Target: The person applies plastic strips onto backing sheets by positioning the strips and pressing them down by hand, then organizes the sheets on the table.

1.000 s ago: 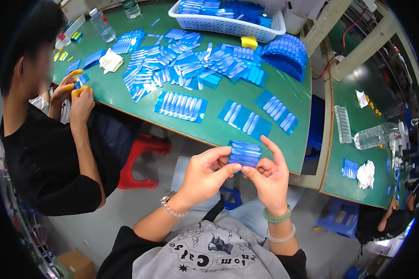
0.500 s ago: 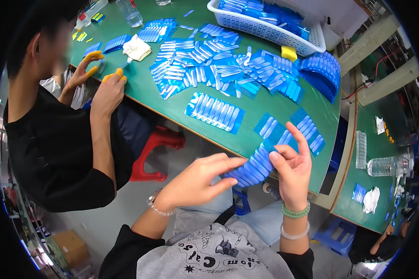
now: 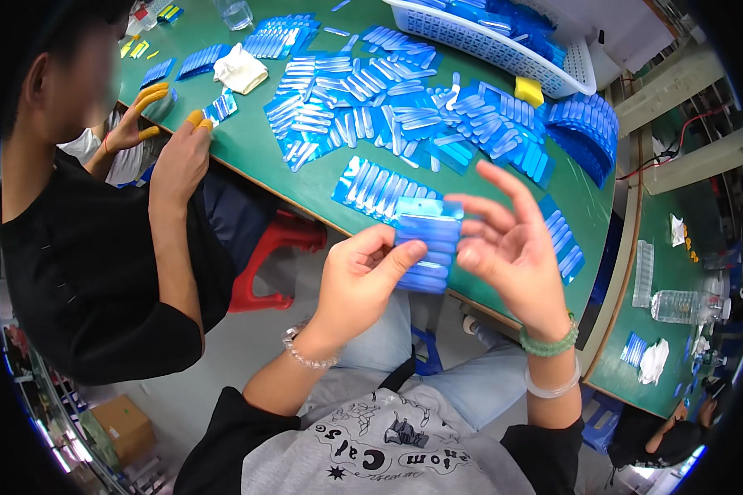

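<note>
Head view: left hand (image 3: 359, 272) pinched blue strip sheet (image 3: 433, 249) between thumb and fingers; sheet stood just right of left thumb. Right hand (image 3: 512, 247) spread, fingertips beside sheet's right edge, contact unclear. Judged risk: sheet could slip or twist, pinch being one-sided; hard flexing might lift strips. Drop near table edge (image 3: 301, 205) could send it floorward. Well beyond both hands, white basket (image 3: 479, 37) held blue sheets (image 3: 541, 49). Far right of right hand: clear bottle (image 3: 677, 307), contents unclear.
</note>
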`<state>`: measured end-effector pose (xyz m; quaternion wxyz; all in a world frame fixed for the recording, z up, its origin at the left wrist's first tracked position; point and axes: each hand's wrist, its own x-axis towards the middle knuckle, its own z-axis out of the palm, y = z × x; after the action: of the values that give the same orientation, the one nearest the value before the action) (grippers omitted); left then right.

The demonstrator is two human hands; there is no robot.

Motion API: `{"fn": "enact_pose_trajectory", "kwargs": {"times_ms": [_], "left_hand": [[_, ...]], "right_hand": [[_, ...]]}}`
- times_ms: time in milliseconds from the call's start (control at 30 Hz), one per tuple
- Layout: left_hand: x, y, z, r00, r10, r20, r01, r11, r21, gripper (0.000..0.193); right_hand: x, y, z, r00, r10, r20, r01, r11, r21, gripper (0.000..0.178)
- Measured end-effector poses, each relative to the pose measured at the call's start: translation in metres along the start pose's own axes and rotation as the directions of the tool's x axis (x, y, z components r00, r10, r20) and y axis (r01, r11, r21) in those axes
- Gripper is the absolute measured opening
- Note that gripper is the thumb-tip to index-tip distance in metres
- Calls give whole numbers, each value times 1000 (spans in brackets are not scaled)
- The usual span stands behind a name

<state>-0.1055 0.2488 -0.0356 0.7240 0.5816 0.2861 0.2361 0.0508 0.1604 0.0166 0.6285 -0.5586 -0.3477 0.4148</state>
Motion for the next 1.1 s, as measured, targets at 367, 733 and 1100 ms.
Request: {"fn": "enact_pose_trajectory", "kwargs": {"times_ms": [367,733,1100], "left_hand": [[26,-20,-24,772,503,-388,-213,780,588,32],[30,-13,-22,629,761,-161,-235,383,893,39],[20,-20,8,694,719,-46,-341,384,858,33]], "right_hand": [[52,15,2,978,-68,198,194,653,-733,20],[38,16,-61,927,-364,88,194,267,-944,21],[19,20,-59,891,-268,366,363,-61,-930,52]]}}
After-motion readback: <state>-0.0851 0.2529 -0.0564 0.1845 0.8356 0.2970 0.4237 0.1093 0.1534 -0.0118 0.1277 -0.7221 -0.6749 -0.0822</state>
